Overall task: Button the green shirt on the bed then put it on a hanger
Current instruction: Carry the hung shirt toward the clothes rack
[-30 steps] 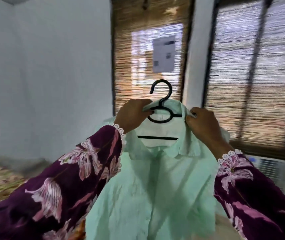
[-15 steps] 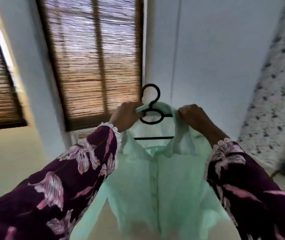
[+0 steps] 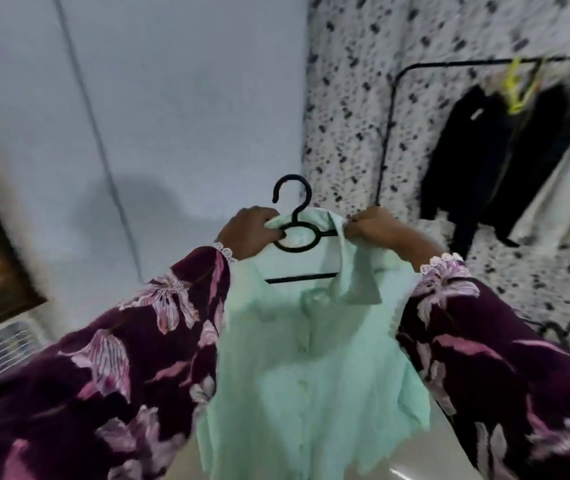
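White wall fills the left, a speckled curtain the right, with a black rack in front of it; I judge the task nearly done. I see the shirt held up in the air before me, off the bed, its front placket closed down the middle as far as I can tell through the blur; it already sits on the hanger. My left hand grips the collar and hanger neck with curled fingers; my right hand pinches the other side of the collar. What seems left is squaring the collar and perhaps hanging it on the rack. Count: one shirt, one black hanger, one rack, two hands; garments on the rack are too blurred to count.
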